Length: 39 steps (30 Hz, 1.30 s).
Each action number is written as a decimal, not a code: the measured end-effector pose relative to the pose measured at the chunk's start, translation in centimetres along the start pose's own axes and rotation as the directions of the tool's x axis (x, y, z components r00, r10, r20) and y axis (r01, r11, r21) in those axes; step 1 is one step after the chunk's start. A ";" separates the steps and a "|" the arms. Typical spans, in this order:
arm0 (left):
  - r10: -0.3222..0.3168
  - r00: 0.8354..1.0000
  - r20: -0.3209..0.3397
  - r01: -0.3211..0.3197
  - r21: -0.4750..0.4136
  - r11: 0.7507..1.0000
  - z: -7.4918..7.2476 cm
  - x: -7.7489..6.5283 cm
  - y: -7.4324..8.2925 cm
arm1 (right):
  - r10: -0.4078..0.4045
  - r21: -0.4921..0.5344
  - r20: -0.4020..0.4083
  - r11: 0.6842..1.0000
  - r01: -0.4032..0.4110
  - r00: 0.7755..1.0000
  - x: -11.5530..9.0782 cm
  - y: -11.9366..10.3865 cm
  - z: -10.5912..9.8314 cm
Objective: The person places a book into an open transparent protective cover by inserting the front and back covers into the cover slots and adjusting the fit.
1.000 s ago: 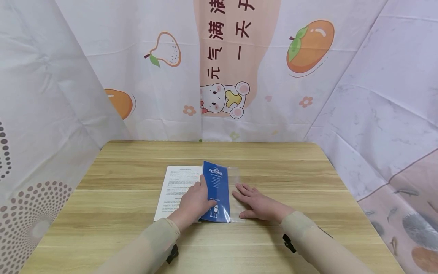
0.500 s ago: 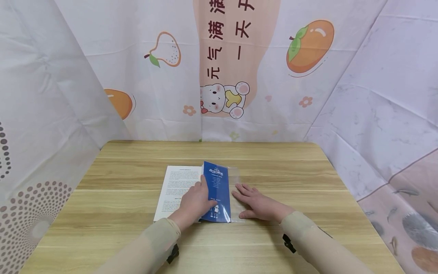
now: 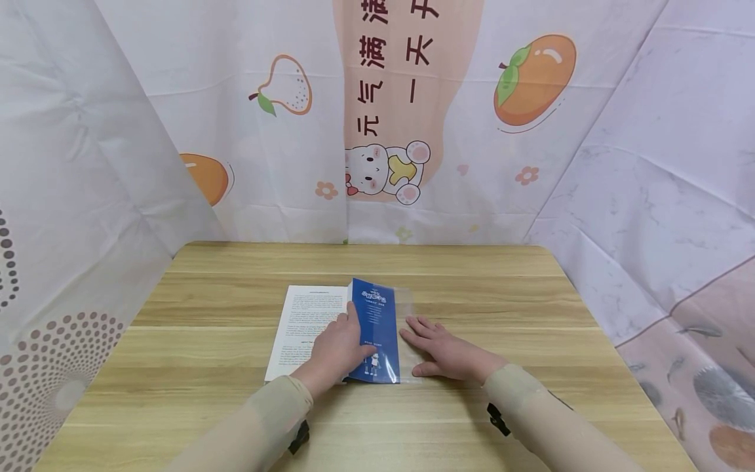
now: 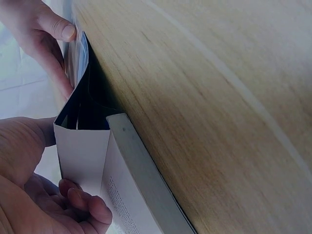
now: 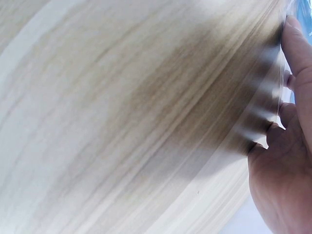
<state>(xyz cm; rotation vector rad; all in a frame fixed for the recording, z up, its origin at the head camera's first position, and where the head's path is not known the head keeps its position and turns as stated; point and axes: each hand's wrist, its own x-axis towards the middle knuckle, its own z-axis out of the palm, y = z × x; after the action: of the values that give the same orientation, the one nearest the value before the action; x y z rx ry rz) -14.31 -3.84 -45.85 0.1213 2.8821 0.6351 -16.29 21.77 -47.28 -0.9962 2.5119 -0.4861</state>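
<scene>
A book (image 3: 309,321) lies open on the table, its printed white page on the left. Its blue cover (image 3: 379,321) with white lettering stands partly raised on the right. My left hand (image 3: 335,347) holds this cover, thumb on the blue side and fingers against the white side (image 4: 83,151), as the left wrist view shows. A clear plastic book cover (image 3: 407,305) extends right from under the blue panel. On that plastic my right hand (image 3: 447,351) rests with fingers spread. How far the blue cover sits inside the plastic cannot be made out.
The wooden table (image 3: 236,413) extends around the book on all sides. A printed white curtain (image 3: 265,151) hangs behind the table, and more cloth hangs at both sides. Each forearm carries a black strap buckle (image 3: 498,419).
The blue cover and my left hand have shifted very slightly to the right. My right hand stays in the same place on the plastic.
</scene>
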 end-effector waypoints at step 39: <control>0.007 1.000 0.012 -0.007 0.009 1.000 0.4 0.2 0.1 | -0.002 0.003 0.007 1.000 0.002 1.000 0.0 0.4 0.0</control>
<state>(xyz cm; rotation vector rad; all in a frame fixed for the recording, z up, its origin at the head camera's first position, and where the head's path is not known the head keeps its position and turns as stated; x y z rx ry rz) -14.43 -3.54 -46.23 0.1360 2.8743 0.6199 -16.50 22.01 -47.47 -0.9979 2.5031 -0.4859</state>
